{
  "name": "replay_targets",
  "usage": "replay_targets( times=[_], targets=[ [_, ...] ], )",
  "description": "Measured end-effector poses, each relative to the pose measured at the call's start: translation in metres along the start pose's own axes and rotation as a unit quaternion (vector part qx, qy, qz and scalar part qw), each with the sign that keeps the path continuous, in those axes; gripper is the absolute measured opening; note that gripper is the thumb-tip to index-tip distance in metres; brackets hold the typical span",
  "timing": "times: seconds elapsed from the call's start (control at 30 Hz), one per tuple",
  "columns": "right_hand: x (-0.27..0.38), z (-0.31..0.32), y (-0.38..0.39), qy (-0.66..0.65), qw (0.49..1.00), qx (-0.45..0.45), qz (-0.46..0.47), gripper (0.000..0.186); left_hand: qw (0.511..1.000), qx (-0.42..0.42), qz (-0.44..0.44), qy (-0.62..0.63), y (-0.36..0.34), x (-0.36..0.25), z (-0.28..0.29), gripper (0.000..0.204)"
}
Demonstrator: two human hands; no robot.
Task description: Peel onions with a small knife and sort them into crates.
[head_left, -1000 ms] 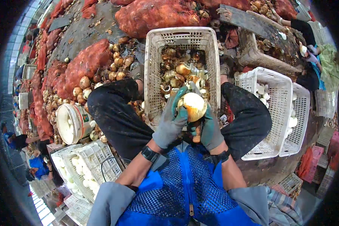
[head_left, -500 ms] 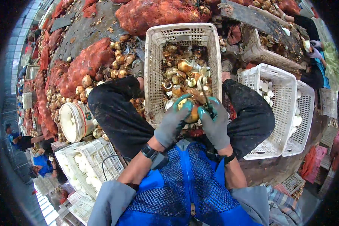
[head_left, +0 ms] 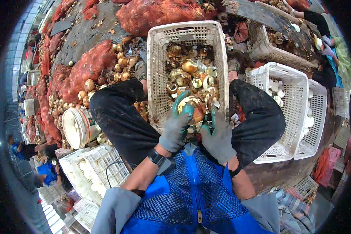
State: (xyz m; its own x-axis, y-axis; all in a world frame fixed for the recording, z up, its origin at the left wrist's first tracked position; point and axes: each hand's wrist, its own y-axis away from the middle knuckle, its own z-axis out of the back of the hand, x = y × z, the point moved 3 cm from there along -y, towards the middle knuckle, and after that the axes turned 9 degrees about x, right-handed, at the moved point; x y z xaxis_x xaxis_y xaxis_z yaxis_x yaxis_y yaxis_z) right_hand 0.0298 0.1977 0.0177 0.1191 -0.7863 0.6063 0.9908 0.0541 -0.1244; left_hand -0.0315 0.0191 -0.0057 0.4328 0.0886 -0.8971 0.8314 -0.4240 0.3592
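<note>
My left hand (head_left: 178, 125), in a grey glove with green fingertips, is wrapped round a partly peeled onion (head_left: 198, 110) over the near end of a white plastic crate (head_left: 155, 74). The onion shows brown skin and a pale patch. Just right of it, my right hand (head_left: 219, 137), gloved alike, is closed on a knife, whose thin dark blade stands up by the onion; its handle is hidden in the fingers. Inside the crate lie brown skins, peel scraps and a whole-looking onion (head_left: 189, 66).
Crates of white peeled onions stand right (head_left: 281, 113) and lower left (head_left: 93, 167). A white bucket (head_left: 75, 126) sits left, beside loose brown onions and red mesh sacks (head_left: 93, 64). Another sack (head_left: 160, 17) lies beyond the crate. Other people work at both sides.
The onion has turned in my left hand and shows more of its side. My right hand has shifted slightly left and nearer to me, with the blade now closer along the onion.
</note>
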Motion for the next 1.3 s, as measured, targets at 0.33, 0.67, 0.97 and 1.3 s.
replay_targets(
  times=[0.33, 0.67, 0.97, 1.3],
  targets=[
    [0.003, -0.004, -0.008, -0.095, 0.981, 0.143, -0.093, 0.078, 0.997, -0.032, -0.019, -0.064, -0.006, -0.042, -0.018, 0.061],
    [-0.007, -0.009, -0.021, -0.048, 0.983, 0.148, -0.094, 0.081, 0.999, -0.030, 0.007, -0.021, -0.004, -0.003, -0.001, 0.055],
    [-0.040, -0.025, -0.019, 0.038, 0.981, 0.169, -0.089, 0.089, 0.963, -0.012, 0.065, 0.263, 0.002, -0.011, -0.021, 0.070],
    [-0.040, -0.004, -0.046, -0.327, 0.894, 0.228, -0.206, 0.066, 0.996, 0.074, 0.017, -0.043, -0.011, -0.042, 0.023, 0.082]
  ],
)
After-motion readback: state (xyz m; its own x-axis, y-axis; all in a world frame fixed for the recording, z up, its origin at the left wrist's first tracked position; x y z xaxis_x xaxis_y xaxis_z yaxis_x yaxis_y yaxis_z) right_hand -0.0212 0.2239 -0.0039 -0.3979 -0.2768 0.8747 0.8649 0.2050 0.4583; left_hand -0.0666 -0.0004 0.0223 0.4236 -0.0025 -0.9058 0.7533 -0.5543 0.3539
